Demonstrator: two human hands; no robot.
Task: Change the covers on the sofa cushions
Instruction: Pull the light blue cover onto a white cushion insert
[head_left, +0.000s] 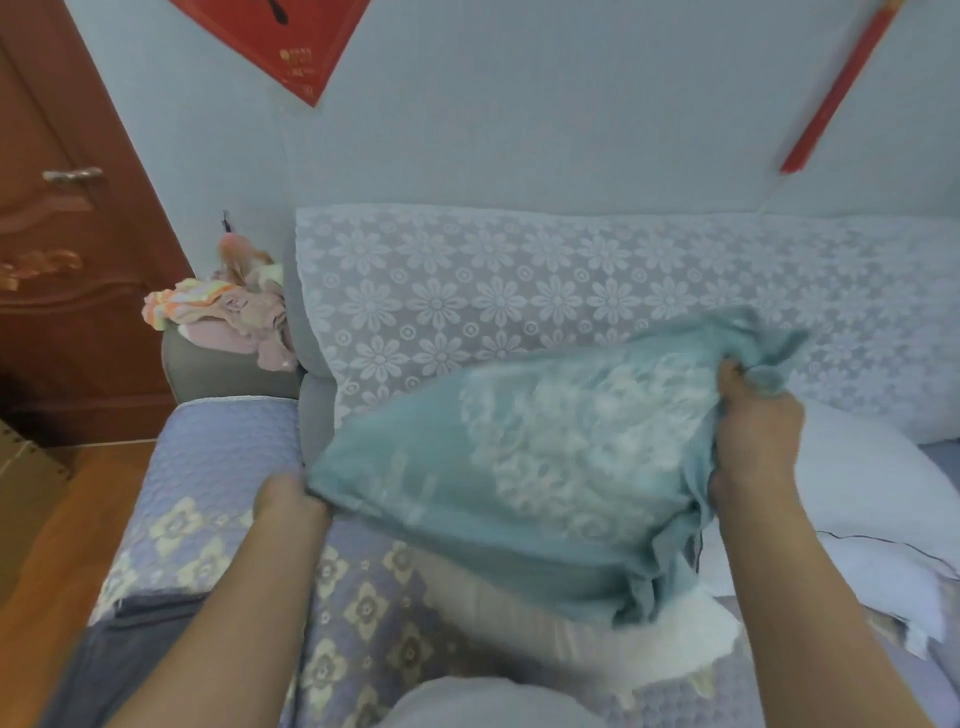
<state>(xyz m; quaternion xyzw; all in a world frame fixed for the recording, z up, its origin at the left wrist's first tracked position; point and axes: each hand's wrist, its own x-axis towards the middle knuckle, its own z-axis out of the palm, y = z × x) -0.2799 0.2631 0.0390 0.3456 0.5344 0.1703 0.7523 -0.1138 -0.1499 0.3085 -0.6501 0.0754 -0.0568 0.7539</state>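
Head view, looking down over the sofa seat (218, 499): nearest the front edge lies a pale beige cushion (519, 618) on the purple floral seat cover, with a frayed white corner sticking out beside it. Just above, both hands hold up a teal cushion (519, 467) with a white lace front, blurred. The left hand (291, 501) has its grip on the cushion's lower left corner, fingers tucked under the fabric and out of sight. The right hand (753, 441) has its grip closed tight, bunching the loose teal cover at the cushion's right end, near the open edge. To the right, behind that forearm, a bare white pillow insert (872, 499) lies on the seat toward the right end. Further back, white floral lace (519, 280) drapes the sofa's backrest. On the left armrest (218, 374), a heap of pink and yellow clothes (234, 312). Beyond, a brown wooden door (62, 234) at far left, and red paper decorations (280, 36) on the wall.
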